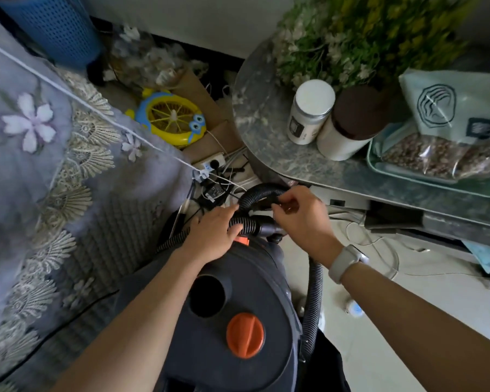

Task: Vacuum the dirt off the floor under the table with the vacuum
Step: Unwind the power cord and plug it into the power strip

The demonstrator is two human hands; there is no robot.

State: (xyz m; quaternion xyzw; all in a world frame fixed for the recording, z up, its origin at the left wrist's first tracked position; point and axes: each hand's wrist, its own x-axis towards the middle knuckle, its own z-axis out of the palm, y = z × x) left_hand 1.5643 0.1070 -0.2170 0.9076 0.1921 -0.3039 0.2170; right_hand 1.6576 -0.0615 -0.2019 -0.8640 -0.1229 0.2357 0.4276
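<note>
Nearest, the vacuum (232,321) stands on the floor (379,306) just under the camera, dark-bodied with an orange knob (245,335). Both forearms reach forward over it. Left hand (212,236) lies palm-down, fingers curled round the ribbed hose (245,223) near its socket. Right hand (303,213), watch (347,261) on its wrist, arches higher, fingers pinching the hose's upper loop. That loop sits just below the worktop (266,137) edge, which carries jars (311,111) and a plant (365,38).
</note>
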